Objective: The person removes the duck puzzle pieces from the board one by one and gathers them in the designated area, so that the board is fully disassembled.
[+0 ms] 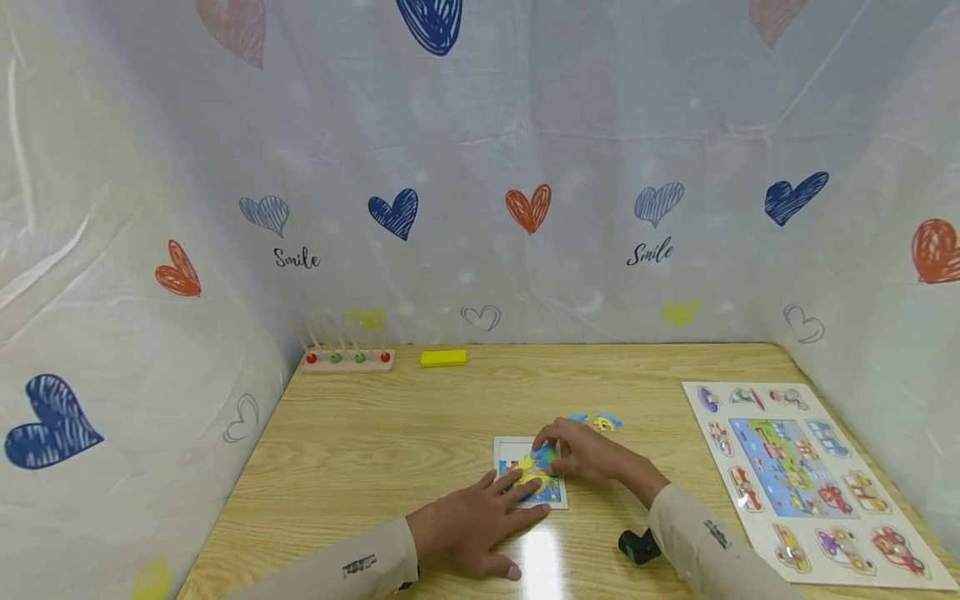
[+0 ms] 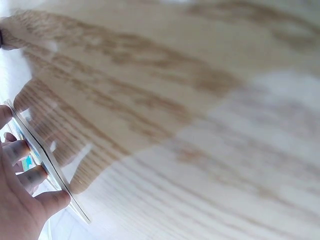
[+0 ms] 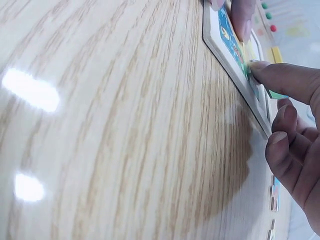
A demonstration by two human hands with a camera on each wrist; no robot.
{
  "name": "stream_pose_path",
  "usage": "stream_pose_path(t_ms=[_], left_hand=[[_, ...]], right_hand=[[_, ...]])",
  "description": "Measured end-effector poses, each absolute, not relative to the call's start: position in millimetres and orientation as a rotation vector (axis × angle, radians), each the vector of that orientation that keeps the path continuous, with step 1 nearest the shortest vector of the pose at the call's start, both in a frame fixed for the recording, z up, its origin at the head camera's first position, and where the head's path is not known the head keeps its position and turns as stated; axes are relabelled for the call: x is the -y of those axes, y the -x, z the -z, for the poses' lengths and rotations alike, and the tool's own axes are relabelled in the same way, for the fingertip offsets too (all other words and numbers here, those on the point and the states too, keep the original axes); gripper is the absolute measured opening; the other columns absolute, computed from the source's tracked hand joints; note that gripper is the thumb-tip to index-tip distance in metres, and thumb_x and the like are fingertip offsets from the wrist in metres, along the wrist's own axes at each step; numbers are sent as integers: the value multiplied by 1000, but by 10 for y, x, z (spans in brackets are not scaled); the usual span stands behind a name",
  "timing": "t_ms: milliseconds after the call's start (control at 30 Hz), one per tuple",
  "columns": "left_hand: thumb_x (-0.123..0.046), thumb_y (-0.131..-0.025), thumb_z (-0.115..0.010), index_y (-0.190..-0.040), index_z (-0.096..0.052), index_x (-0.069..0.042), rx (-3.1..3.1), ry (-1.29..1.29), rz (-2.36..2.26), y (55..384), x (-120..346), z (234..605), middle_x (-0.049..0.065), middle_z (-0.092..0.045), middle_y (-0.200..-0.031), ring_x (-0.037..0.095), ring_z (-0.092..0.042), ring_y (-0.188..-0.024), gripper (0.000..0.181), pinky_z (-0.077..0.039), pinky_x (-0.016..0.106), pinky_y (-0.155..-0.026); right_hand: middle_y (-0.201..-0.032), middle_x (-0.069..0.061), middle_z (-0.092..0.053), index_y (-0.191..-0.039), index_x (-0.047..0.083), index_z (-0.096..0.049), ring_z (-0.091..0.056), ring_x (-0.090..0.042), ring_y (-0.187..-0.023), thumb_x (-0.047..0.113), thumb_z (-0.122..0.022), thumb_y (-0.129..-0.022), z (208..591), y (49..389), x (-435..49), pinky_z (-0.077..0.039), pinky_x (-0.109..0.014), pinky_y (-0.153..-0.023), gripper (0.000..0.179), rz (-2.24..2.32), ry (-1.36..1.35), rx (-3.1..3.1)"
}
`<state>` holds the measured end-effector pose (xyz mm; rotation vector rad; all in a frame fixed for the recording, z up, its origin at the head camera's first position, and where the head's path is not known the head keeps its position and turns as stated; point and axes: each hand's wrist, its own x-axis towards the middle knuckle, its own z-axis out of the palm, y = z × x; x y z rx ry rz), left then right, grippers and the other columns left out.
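A small jigsaw puzzle with a white frame [image 1: 502, 442] lies on the wooden table, its picture mostly blue and yellow. My left hand [image 1: 480, 521] rests on it with fingers spread over the lower left part of the picture. At the upper right of the picture, my right hand [image 1: 588, 450] pinches a blue and green puzzle piece [image 1: 544, 455] between thumb and fingers. In the right wrist view the thumb [image 3: 272, 75] presses at the piece's green edge [image 3: 276, 94]. Two loose puzzle pieces [image 1: 608, 422] lie just beyond the right hand.
A large peg puzzle board [image 1: 795, 533] covers the table's right side. A black object [image 1: 637, 547] sits by the right sleeve. At the back left stand a peg rack with red and green beads [image 1: 348, 360] and a yellow block [image 1: 443, 358]. Heart-printed curtains enclose the table.
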<state>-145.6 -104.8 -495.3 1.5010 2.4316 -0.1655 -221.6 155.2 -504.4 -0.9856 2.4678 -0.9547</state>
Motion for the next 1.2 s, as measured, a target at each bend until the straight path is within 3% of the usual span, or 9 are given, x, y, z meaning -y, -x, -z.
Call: stream_pose_path(t_ms=[233, 700, 933, 1200], left_hand=[[-75, -97, -23, -163, -5, -32, -2427, -1494, 138, 1454, 1054, 4971, 2, -6, -171, 33, -12, -156, 80, -30, 54, -119], [-75, -97, -24, -162, -4, -34, -2418, -1486, 126, 1457, 1052, 4963, 2, -6, -171, 32, -12, -156, 80, -30, 54, -119], [-74, -97, -25, -162, -6, -34, -2424, -1483, 108, 1447, 1055, 4958, 2, -7, -170, 32, -13, -156, 79, -30, 53, -119], [-73, -98, -27, -163, -10, -31, -2443, -1507, 101, 1430, 1058, 4956, 4, -10, -170, 34, -15, -155, 79, -32, 53, -118]], right_hand=[[-94, 1, -62, -120, 15, -67, -50, -4, -69, 15, -69, -96, 5051, 2210, -1519, -47, -24, -63, 24, 1001, 1021, -2410], [-97, 5, -60, -130, 14, -64, -52, -6, -75, 20, -63, -100, 5044, 2181, -1549, -47, -26, -70, 31, 974, 945, -2464], [-95, 1, -59, -131, 9, -60, -49, -4, -64, 16, -62, -101, 4986, 2156, -1631, -45, -24, -63, 31, 1005, 929, -2489], [-95, -1, -61, -129, 7, -62, -47, -3, -62, 11, -61, -100, 5014, 2159, -1768, -45, -23, -60, 29, 1087, 897, -2539]])
